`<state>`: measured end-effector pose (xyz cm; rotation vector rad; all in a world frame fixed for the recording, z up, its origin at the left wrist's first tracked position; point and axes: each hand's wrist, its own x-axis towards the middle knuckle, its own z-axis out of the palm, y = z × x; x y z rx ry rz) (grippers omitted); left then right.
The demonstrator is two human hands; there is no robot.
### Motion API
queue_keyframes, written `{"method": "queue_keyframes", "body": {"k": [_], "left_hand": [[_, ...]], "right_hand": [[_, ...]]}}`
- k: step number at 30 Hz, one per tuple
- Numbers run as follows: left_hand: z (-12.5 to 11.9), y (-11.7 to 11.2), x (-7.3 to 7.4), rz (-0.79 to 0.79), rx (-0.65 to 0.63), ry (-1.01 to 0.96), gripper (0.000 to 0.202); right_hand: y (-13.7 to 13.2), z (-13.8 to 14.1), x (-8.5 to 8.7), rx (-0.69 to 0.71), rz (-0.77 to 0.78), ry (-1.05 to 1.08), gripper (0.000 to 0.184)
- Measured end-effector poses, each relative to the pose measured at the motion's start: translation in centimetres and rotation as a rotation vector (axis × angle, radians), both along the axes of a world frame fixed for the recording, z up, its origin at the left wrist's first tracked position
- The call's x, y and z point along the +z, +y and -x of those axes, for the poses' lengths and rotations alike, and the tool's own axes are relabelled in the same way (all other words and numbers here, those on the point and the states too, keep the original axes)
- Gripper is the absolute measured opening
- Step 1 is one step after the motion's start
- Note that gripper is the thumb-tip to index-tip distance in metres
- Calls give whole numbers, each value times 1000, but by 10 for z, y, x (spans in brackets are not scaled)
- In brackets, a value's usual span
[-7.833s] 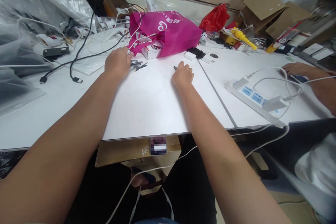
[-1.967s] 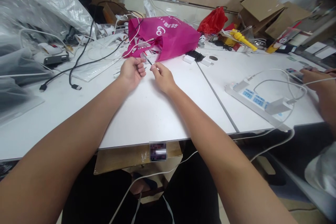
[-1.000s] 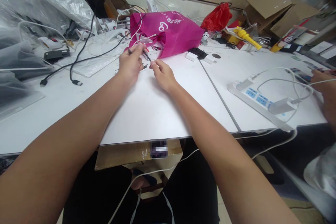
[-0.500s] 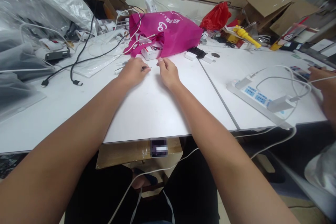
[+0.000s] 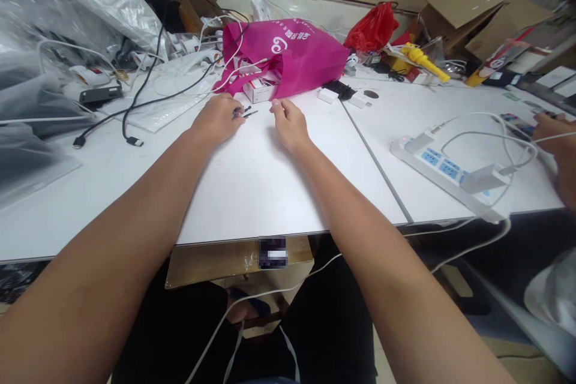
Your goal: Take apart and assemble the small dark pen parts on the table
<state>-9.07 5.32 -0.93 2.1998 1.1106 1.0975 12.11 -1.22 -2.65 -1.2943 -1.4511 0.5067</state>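
Observation:
My left hand [image 5: 219, 119] rests on the white table [image 5: 252, 186], its fingers closed around thin dark rods [image 5: 250, 114]. Their narrow ends stick out past the fingertips to the right. They look like small drill bits, but their exact kind is too small to be sure of. A short gap away, my right hand [image 5: 290, 124] lies with fingers curled and thumb against them; whatever it may hold is hidden. Just beyond both hands, a small white box [image 5: 260, 92] pokes out of a magenta bag [image 5: 310, 60].
Black cables [image 5: 130, 114] and plastic bags [image 5: 36, 114] lie to the left. White adapters [image 5: 328, 96] sit beyond my right hand. A power strip [image 5: 443, 171] with plugged-in chargers lies right, near another person's hand [image 5: 551, 127]. A red bag [image 5: 371, 27] and cardboard boxes [image 5: 461, 0] stand behind.
My left hand has shifted left and slightly away from me, widening the gap between the hands. More of the dark rods shows now. My right hand has stayed nearly still.

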Motion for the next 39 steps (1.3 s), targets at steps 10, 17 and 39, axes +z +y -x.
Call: {"method": "queue_keyframes", "body": {"k": [10, 17, 39], "left_hand": [[7, 0, 8, 59, 21, -18, 23], [11, -1, 7, 5, 79, 46, 33], [7, -23, 12, -74, 266, 590, 61]], "right_hand": [[6, -4, -5, -7, -15, -33, 65], [3, -3, -2, -16, -7, 11, 62], [-1, -1, 1, -55, 47, 6, 50]]}}
